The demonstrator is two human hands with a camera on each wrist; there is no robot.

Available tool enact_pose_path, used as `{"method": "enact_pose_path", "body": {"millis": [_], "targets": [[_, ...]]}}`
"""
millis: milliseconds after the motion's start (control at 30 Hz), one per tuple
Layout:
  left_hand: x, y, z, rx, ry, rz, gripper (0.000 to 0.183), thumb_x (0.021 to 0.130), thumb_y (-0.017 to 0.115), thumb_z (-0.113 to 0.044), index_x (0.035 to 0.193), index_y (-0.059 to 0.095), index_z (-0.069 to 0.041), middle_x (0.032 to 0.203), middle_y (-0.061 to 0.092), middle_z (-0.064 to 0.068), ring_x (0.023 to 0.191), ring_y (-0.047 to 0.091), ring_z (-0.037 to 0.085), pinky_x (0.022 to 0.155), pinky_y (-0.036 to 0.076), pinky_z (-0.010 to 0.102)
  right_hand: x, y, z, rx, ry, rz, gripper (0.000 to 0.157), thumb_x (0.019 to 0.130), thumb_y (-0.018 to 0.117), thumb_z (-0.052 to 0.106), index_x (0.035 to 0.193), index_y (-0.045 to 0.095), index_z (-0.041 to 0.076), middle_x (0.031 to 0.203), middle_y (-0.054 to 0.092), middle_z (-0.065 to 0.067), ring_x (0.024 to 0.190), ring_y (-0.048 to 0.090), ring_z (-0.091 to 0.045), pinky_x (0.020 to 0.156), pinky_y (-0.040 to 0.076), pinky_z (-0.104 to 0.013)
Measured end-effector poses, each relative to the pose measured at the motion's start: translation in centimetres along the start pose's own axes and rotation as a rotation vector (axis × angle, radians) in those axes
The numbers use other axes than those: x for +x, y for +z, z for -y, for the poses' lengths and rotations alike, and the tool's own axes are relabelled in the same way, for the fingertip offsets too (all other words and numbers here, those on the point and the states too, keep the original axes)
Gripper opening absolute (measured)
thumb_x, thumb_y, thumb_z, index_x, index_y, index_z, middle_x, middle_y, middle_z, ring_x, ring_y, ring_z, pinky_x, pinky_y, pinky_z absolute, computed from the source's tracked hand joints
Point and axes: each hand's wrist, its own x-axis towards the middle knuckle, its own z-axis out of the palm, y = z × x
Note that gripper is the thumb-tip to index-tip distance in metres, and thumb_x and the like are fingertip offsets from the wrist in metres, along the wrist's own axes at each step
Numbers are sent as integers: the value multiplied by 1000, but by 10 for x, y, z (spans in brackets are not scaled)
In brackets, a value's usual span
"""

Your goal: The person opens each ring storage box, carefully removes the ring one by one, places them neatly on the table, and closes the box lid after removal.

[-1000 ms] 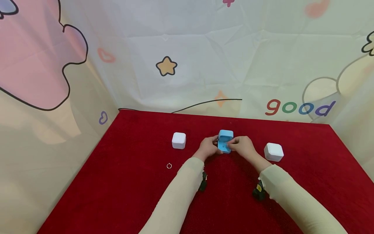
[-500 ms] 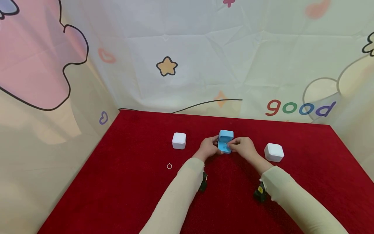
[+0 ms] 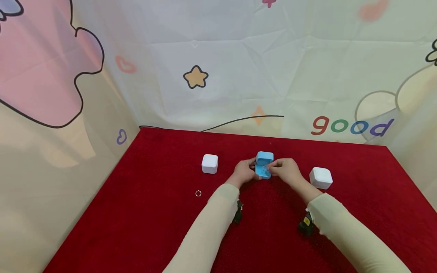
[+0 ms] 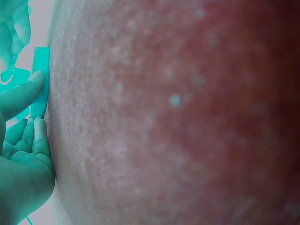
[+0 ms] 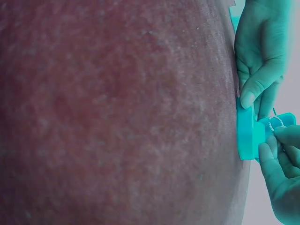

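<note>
A small light-blue ring box [image 3: 264,156] stands on the red cloth with its lid raised. My left hand [image 3: 243,172] grips the box from the left, its thumb against the side of the base in the left wrist view. From the right, my right hand [image 3: 286,172] reaches over the base and pinches a thin ring [image 5: 270,126] set with small stones. The ring is at the inside of the box; whether it touches the cushion I cannot tell. Another ring [image 3: 196,193] lies loose on the cloth, left of my left forearm.
On the red cloth [image 3: 153,227], one white box [image 3: 209,163] stands left of my left hand and another white box [image 3: 321,178] right of my right hand; both are closed. A printed curtain [image 3: 232,76] hangs behind the table and at its sides.
My right fingers have shifted slightly, and the pinched ring shows more clearly inside the blue box. My left hand stays on the box. The loose ring and white boxes have not moved.
</note>
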Motion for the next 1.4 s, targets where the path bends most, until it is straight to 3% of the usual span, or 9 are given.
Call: {"method": "enact_pose_path", "body": {"millis": [333, 800, 1133, 1400], "targets": [[4, 1, 1, -7, -6, 2, 75, 87, 79, -6, 154, 47, -12, 147, 61, 9, 131, 58, 25, 102, 55, 30, -3, -6, 2, -2, -5, -4, 27, 98, 67, 14, 110, 75, -9, 107, 76, -25, 83, 77, -21, 78, 61, -26], [4, 2, 2, 4, 1, -4, 74, 87, 79, -7, 154, 48, -11, 144, 63, 10, 130, 59, 25, 103, 54, 31, -11, -15, 14, -8, 5, 17, 29, 99, 67, 18, 114, 74, -7, 107, 76, -24, 90, 75, -25, 78, 58, -27], [3, 2, 2, -6, -2, -6, 74, 87, 79, -6, 154, 47, -10, 147, 61, 10, 132, 58, 26, 106, 53, 33, -17, -20, 21, 5, 21, 30, 32, 100, 66, 20, 116, 73, -6, 109, 76, -24, 94, 76, -28, 89, 60, -40], [3, 2, 2, -17, -3, -2, 74, 87, 79, -6, 154, 47, -10, 148, 61, 11, 133, 58, 26, 107, 53, 33, -22, -23, 26, 34, 31, 44, 34, 100, 67, 21, 118, 72, -7, 111, 75, -25, 93, 77, -26, 90, 62, -36]]}}
